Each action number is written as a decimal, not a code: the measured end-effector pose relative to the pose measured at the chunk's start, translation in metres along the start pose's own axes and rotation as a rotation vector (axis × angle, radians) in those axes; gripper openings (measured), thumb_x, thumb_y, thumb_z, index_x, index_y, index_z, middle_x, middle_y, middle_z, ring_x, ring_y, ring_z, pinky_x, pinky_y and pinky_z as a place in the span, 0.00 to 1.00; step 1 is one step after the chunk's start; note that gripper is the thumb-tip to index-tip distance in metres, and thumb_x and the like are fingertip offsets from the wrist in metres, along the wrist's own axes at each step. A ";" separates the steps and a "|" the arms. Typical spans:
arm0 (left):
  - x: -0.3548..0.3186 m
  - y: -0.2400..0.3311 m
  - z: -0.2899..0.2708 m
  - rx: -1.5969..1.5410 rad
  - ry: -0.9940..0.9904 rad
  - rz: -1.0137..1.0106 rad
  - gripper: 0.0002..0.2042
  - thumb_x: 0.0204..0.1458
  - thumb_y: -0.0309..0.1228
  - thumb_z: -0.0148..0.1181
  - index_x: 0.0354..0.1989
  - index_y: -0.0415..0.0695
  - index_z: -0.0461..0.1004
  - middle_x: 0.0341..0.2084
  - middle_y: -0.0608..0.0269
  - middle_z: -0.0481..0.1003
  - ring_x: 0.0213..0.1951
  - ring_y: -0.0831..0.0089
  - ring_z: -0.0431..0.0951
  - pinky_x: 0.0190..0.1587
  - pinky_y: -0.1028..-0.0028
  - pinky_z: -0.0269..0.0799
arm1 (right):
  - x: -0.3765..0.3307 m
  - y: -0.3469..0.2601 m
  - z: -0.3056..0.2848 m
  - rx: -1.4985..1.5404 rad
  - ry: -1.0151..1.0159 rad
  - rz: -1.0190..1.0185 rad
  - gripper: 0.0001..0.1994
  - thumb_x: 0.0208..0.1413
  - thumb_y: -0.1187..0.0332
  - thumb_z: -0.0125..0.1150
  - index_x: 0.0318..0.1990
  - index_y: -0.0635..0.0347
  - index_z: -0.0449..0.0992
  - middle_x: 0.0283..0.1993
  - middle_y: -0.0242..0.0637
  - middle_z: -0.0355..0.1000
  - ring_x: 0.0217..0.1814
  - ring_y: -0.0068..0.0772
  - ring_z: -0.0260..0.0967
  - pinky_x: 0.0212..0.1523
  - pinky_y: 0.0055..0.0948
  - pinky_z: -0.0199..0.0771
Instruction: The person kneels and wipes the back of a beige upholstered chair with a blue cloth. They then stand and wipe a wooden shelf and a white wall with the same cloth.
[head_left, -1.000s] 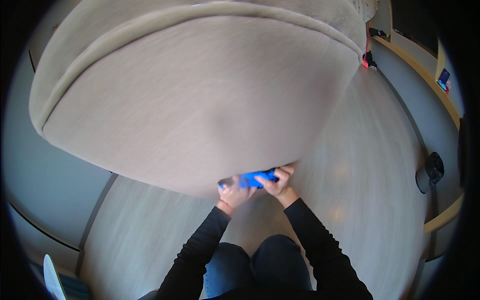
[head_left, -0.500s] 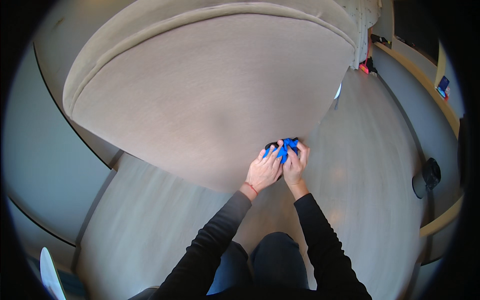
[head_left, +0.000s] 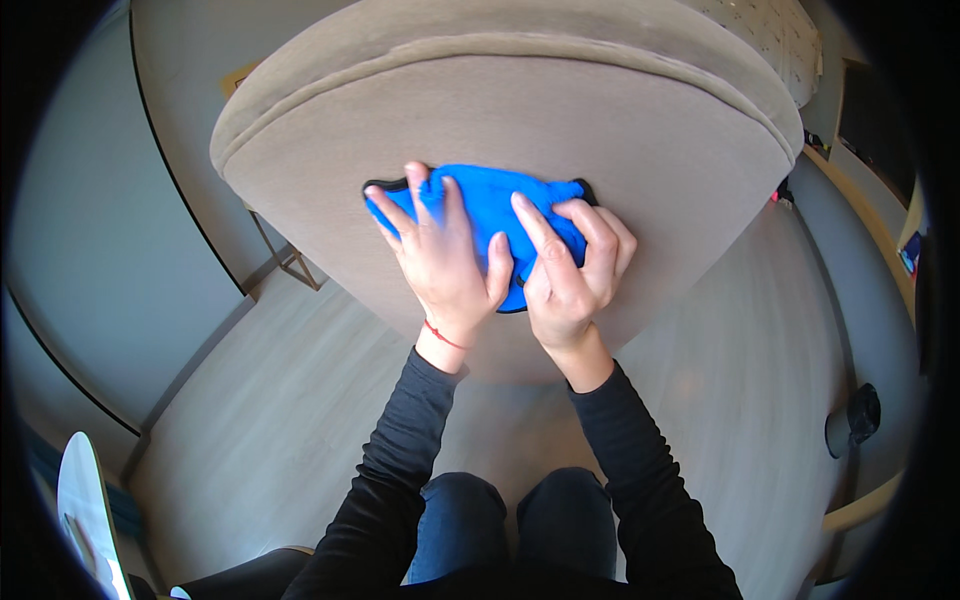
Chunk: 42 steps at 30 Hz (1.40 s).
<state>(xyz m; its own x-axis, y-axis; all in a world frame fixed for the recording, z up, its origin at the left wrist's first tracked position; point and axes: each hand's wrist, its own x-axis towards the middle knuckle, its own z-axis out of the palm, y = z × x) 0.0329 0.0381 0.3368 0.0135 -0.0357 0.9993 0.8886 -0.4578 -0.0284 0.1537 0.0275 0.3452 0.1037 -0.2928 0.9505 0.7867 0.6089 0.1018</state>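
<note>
A blue cloth (head_left: 485,205) with black edging is spread against the beige padded fabric panel (head_left: 320,150) in front of me. My left hand (head_left: 445,275), a red string on its wrist, lies over the cloth's left part with fingers spread and slightly blurred; a small fold bunches up between them. My right hand (head_left: 572,285) is at the right side, its fingers curled on the cloth and the index finger reaching across it. The cloth's lower middle shows between both hands; parts under the palms are hidden.
A rounded padded rim (head_left: 500,45) runs along the panel's top. Large grey doors (head_left: 90,250) stand at the left, near a thin-legged stand (head_left: 290,260). On the right are a bin with a black bag (head_left: 850,422) and a wooden shelf edge (head_left: 870,230). Pale floor (head_left: 270,370) surrounds the panel.
The cloth was bunched small between both hands and is now spread out wider. Both hands have moved up and to the left in the picture and further apart; the view has shifted too.
</note>
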 end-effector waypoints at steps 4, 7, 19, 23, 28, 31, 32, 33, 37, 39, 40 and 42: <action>-0.045 -0.015 0.002 -0.063 -0.037 0.045 0.28 0.50 0.40 0.56 0.55 0.31 0.69 0.60 0.31 0.61 0.61 0.22 0.55 0.63 0.32 0.47 | -0.049 -0.013 0.001 0.035 -0.123 0.003 0.13 0.45 0.74 0.67 0.40 0.49 0.85 0.46 0.32 0.70 0.46 0.37 0.64 0.45 0.32 0.68; -0.121 -0.026 -0.001 -0.041 -0.206 0.011 0.26 0.52 0.42 0.58 0.53 0.32 0.70 0.60 0.34 0.61 0.60 0.24 0.57 0.62 0.32 0.50 | -0.113 -0.018 -0.016 0.068 -0.298 0.006 0.10 0.43 0.74 0.68 0.37 0.53 0.83 0.47 0.32 0.73 0.47 0.36 0.66 0.44 0.33 0.67; -0.001 -0.035 -0.013 -0.148 0.000 0.013 0.34 0.53 0.46 0.57 0.57 0.25 0.65 0.63 0.27 0.56 0.65 0.22 0.48 0.64 0.34 0.43 | 0.016 -0.029 0.013 -0.041 -0.074 -0.072 0.14 0.51 0.83 0.56 0.40 0.59 0.84 0.42 0.37 0.69 0.45 0.41 0.65 0.45 0.37 0.69; 0.076 -0.033 -0.025 -0.171 0.126 0.101 0.33 0.53 0.47 0.56 0.59 0.28 0.66 0.66 0.30 0.54 0.67 0.22 0.43 0.64 0.33 0.39 | 0.083 -0.047 0.029 -0.057 0.049 -0.069 0.14 0.51 0.83 0.56 0.41 0.59 0.84 0.42 0.36 0.69 0.45 0.37 0.65 0.45 0.33 0.68; 0.096 -0.053 -0.041 -0.082 0.137 -0.017 0.38 0.55 0.51 0.51 0.61 0.25 0.59 0.64 0.22 0.51 0.66 0.20 0.42 0.64 0.31 0.31 | 0.106 -0.071 0.046 -0.073 -0.100 -0.155 0.13 0.47 0.76 0.62 0.41 0.56 0.85 0.43 0.33 0.69 0.46 0.36 0.62 0.46 0.30 0.66; 0.081 -0.082 -0.046 -0.036 0.121 -0.094 0.39 0.56 0.49 0.51 0.64 0.24 0.53 0.64 0.22 0.50 0.67 0.25 0.43 0.66 0.34 0.31 | 0.092 -0.084 0.070 -0.022 -0.146 -0.221 0.13 0.45 0.72 0.65 0.41 0.53 0.85 0.44 0.31 0.69 0.46 0.36 0.61 0.47 0.29 0.66; 0.072 -0.091 -0.046 -0.021 0.116 -0.120 0.39 0.56 0.47 0.51 0.65 0.24 0.50 0.65 0.22 0.49 0.68 0.27 0.42 0.67 0.35 0.31 | 0.083 -0.089 0.076 -0.006 -0.171 -0.231 0.13 0.44 0.72 0.65 0.40 0.53 0.85 0.45 0.31 0.69 0.46 0.35 0.61 0.47 0.28 0.66; 0.060 -0.097 -0.048 -0.037 0.096 -0.183 0.37 0.56 0.41 0.54 0.66 0.26 0.49 0.66 0.23 0.47 0.69 0.27 0.41 0.68 0.37 0.33 | 0.072 -0.094 0.078 0.006 -0.213 -0.236 0.13 0.44 0.72 0.66 0.40 0.53 0.85 0.45 0.31 0.69 0.46 0.35 0.62 0.46 0.28 0.66; 0.007 -0.109 -0.048 -0.107 -0.029 -0.288 0.38 0.53 0.29 0.56 0.69 0.31 0.44 0.67 0.23 0.43 0.68 0.25 0.42 0.67 0.37 0.38 | 0.020 -0.099 0.078 0.015 -0.307 -0.200 0.16 0.39 0.72 0.68 0.40 0.49 0.85 0.47 0.24 0.70 0.43 0.30 0.63 0.43 0.26 0.64; -0.017 -0.104 -0.045 -0.148 -0.064 -0.244 0.38 0.51 0.28 0.55 0.68 0.28 0.44 0.65 0.19 0.43 0.65 0.19 0.45 0.64 0.33 0.40 | -0.001 -0.097 0.065 -0.022 -0.388 -0.186 0.17 0.38 0.72 0.69 0.41 0.48 0.85 0.47 0.24 0.71 0.43 0.29 0.63 0.44 0.27 0.64; -0.025 -0.100 -0.044 -0.159 -0.084 -0.223 0.38 0.50 0.29 0.57 0.67 0.27 0.45 0.64 0.18 0.45 0.63 0.19 0.47 0.63 0.33 0.41 | -0.007 -0.095 0.060 -0.063 -0.374 -0.197 0.15 0.45 0.68 0.66 0.43 0.48 0.84 0.49 0.21 0.73 0.42 0.27 0.63 0.43 0.24 0.64; -0.029 -0.098 -0.042 -0.210 -0.106 -0.216 0.37 0.49 0.39 0.59 0.61 0.23 0.53 0.57 0.16 0.52 0.58 0.20 0.53 0.61 0.31 0.41 | -0.008 -0.093 0.050 -0.084 -0.468 -0.183 0.16 0.42 0.68 0.67 0.43 0.49 0.84 0.45 0.22 0.73 0.42 0.27 0.63 0.43 0.26 0.63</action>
<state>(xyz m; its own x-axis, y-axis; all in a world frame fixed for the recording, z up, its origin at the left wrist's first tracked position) -0.0734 0.0466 0.3098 -0.1073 0.1703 0.9795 0.7624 -0.6183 0.1910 0.0493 0.0099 0.3425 -0.3087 -0.0155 0.9510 0.8149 0.5113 0.2728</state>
